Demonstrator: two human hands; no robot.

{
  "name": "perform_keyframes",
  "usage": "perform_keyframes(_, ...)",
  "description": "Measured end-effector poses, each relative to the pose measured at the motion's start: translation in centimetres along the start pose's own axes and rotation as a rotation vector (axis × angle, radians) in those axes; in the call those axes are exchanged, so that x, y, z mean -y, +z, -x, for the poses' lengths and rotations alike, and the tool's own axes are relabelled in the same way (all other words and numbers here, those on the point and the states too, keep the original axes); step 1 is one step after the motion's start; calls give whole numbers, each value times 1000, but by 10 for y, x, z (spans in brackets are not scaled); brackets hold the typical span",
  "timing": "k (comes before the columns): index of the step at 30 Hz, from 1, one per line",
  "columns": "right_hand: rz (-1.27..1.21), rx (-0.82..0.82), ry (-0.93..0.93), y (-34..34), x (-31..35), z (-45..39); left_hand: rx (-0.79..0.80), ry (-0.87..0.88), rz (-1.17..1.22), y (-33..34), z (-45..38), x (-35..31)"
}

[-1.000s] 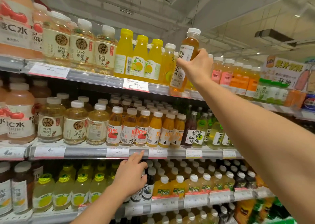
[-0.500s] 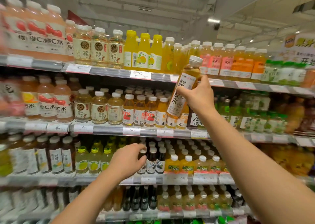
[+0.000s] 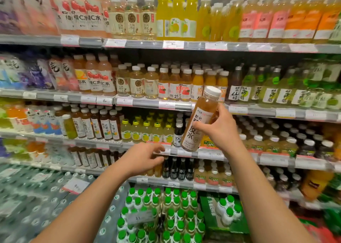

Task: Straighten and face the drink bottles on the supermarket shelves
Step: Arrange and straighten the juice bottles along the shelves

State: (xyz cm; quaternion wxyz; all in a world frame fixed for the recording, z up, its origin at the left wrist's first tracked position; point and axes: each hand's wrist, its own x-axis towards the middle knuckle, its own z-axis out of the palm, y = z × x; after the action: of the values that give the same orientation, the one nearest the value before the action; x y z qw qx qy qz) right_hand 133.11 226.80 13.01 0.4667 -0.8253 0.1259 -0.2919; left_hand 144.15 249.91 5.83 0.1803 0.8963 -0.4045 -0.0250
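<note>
Head view shows the right hand with its fingers curled round the middle of an amber bottle, tilted, cap up and right, held off the shelves. The left hand hangs below and left of those fingers, loosely spread, holding nothing. Tilted like this, the bottle could slip, or its base could knock the black-capped bottles just behind it. Beyond the fingertips run metal shelf edges with price tags; green-capped packs sit below both wrists.
</note>
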Motion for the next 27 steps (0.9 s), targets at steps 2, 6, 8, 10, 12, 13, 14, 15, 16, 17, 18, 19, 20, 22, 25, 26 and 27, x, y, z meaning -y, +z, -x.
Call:
perform_keyframes(2, -13, 28, 17, -1, -9, 17, 60, -33, -1, 3, 11, 1)
perform_keyframes(6, -57, 56, 74, 1, -31, 47, 144, -83, 7, 13, 24, 1)
perform_keyframes(8, -114, 56, 119, 6, -43, 59, 166, -95, 9, 17, 25, -2)
perform_keyframes(10, -174, 59, 157, 11, -52, 67, 181, -96, -4, 23, 21, -6)
perform_keyframes(12, -212, 69, 177, 15, -56, 69, 206, -94, -14, 27, 18, -9)
perform_keyframes(13, -224, 71, 181, 16, -58, 69, 213, -93, -12, 27, 16, -9)
perform_keyframes(14, -232, 73, 183, 17, -58, 67, 210, -94, -4, 27, 15, -8)
perform_keyframes(15, -244, 74, 183, 19, -58, 65, 200, -99, 4, 25, 14, -7)
perform_keyframes(16, -260, 75, 182, 20, -59, 62, 184, -105, 7, 22, 13, -4)
perform_keyframes(17, -279, 74, 183, 21, -59, 58, 165, -111, 2, 19, 13, -1)
perform_keyframes(18, -297, 75, 184, 24, -60, 54, 151, -120, -6, 17, 14, 3)
perform_keyframes(19, -315, 80, 185, 27, -60, 50, 142, -132, -9, 15, 17, 8)
perform_keyframes(20, -333, 90, 185, 32, -60, 47, 138, -147, -5, 13, 20, 13)
perform_keyframes(22, -374, 118, 182, 47, -57, 41, 134, -183, 6, 9, 31, 28)
perform_keyframes(25, -386, 194, 163, 79, -48, 34, 100, -245, 27, 3, 49, 52)
perform_keyframes(26, -384, 224, 160, 92, -43, 32, 85, -269, 35, -1, 57, 61)
perform_keyframes(27, -389, 260, 159, 105, -37, 31, 68, -290, 35, -4, 65, 71)
